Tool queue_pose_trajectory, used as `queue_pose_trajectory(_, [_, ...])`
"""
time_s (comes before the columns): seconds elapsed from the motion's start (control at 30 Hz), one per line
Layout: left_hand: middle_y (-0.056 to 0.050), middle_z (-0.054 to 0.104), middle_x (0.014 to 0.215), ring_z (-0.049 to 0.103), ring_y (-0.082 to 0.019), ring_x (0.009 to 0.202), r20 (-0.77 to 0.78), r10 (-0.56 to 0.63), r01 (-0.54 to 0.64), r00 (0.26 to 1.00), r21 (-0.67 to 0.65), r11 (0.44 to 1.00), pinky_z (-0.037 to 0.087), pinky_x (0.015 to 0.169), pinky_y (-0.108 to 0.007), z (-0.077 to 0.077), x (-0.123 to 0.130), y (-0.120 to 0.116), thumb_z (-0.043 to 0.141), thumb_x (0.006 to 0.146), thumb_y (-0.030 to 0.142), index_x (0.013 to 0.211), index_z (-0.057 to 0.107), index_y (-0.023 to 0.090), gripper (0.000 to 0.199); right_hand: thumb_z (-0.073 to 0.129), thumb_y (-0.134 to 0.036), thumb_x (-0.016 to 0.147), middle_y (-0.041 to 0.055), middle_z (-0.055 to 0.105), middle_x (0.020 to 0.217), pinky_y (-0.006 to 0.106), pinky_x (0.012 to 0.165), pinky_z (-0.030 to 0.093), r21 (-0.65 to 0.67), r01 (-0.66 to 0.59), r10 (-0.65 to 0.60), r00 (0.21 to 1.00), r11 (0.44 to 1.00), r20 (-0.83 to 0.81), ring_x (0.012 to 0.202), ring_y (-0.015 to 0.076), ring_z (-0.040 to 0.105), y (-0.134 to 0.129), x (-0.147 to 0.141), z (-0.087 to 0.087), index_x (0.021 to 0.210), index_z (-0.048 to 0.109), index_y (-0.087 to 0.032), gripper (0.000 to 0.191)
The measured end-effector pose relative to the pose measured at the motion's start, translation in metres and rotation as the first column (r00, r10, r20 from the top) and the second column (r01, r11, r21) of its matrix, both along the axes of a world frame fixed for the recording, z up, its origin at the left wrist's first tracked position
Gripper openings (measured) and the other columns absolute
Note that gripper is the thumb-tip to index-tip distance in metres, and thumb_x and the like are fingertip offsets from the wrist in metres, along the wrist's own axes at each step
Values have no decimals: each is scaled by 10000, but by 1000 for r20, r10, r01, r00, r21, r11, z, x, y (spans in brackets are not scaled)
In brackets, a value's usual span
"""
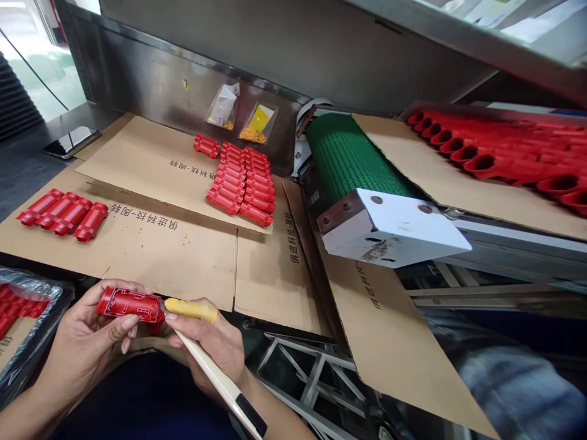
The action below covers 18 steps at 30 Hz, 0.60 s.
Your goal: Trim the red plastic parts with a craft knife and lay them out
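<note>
Between the fingers of my left hand (pixel 94 333) lies a red plastic housing (pixel 131 304), its cut-out side facing up. My right hand (pixel 215 342) is closed round a long knife with a cream handle (pixel 208 366) and a black end section. A yellow finger cot (pixel 190 308) covers one of its fingers. The knife's tip meets the right end of the housing; most of the blade is hidden. On the cardboard at the left, several similar red parts (pixel 92 221) lie in a short row. More red parts (pixel 238 183) are packed together on a raised cardboard sheet (pixel 142 153).
A green conveyor belt (pixel 353 159) with a white end bracket (pixel 394 229) stands at the right. Beyond it, many red tubes (pixel 481 162) lie on cardboard. A phone (pixel 72 142) and small plastic bags (pixel 259 122) lie at the back. A lined bin (pixel 55 305) is at lower left.
</note>
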<state>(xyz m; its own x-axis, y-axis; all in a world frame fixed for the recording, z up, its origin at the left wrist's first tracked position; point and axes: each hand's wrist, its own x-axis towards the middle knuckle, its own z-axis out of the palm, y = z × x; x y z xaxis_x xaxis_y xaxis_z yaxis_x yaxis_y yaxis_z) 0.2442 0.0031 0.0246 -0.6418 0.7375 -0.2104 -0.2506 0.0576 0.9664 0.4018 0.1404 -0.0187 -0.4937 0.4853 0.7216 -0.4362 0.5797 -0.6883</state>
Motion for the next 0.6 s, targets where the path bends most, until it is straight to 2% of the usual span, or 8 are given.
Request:
queue_pose_trajectory(0.23, [-30, 821, 1061, 625, -78, 550, 14, 137, -136, 991, -26, 990, 537, 481, -152, 18, 17, 9, 959, 746, 272, 1018, 799, 251, 315, 671, -119, 1017, 138, 783, 1202, 364, 889, 681, -54, -9, 13, 997, 998, 70, 1070, 234, 762, -2, 4, 5, 1326, 704, -211, 324])
queue_pose_trajectory(0.3, [-34, 825, 1062, 634, -93, 546, 15, 166, -165, 986, -30, 986, 552, 477, -169, 19, 21, 10, 977, 714, 273, 993, 794, 250, 334, 660, -150, 1029, 128, 791, 1156, 371, 913, 672, -84, -2, 12, 994, 996, 113, 1068, 235, 767, -3, 6, 6, 1270, 700, -210, 252])
queue_pose_trajectory(0.4, [-40, 823, 1068, 646, -112, 559, 24, 193, -193, 981, -27, 981, 566, 470, -190, 15, 20, 9, 988, 697, 266, 1005, 793, 252, 365, 638, -178, 1038, 92, 795, 1036, 353, 874, 675, -124, -43, 66, 980, 991, 189, 953, 215, 781, -1, 6, 4, 1216, 667, -211, 183])
queue_pose_trajectory(0.43, [-36, 823, 1021, 643, -112, 554, 29, 173, -172, 985, -25, 985, 563, 467, -189, 13, 18, 8, 983, 710, 269, 1024, 794, 254, 367, 634, -169, 1037, 88, 791, 1013, 344, 841, 677, -109, -56, 76, 979, 992, 191, 914, 209, 775, 1, 6, 4, 1212, 659, -209, 181])
queue_pose_trajectory(0.5, [-15, 793, 813, 622, -109, 526, 51, 94, -93, 994, -20, 995, 543, 460, -177, 9, 12, 7, 955, 761, 292, 1004, 792, 242, 297, 629, -127, 1029, 115, 787, 1032, 348, 790, 677, 6, -66, 64, 982, 998, 175, 912, 221, 754, 5, 5, 3, 1239, 660, -184, 219])
queue_pose_trajectory(0.57, [8, 698, 607, 592, -106, 499, 107, 27, -24, 994, -32, 999, 521, 455, -164, 6, 5, 8, 924, 809, 333, 875, 772, 209, 208, 622, -86, 1023, 153, 785, 1102, 386, 799, 678, 143, -82, 54, 981, 986, 185, 955, 246, 739, 8, 6, 5, 1265, 682, -162, 261])
queue_pose_trajectory(0.6, [11, 660, 557, 578, -103, 491, 142, 18, -12, 990, -44, 999, 516, 459, -162, 5, 3, 9, 915, 820, 352, 797, 745, 192, 234, 621, -83, 1026, 148, 789, 1117, 394, 815, 677, 158, -113, 79, 976, 981, 203, 962, 249, 741, 10, 8, 7, 1263, 699, -171, 265])
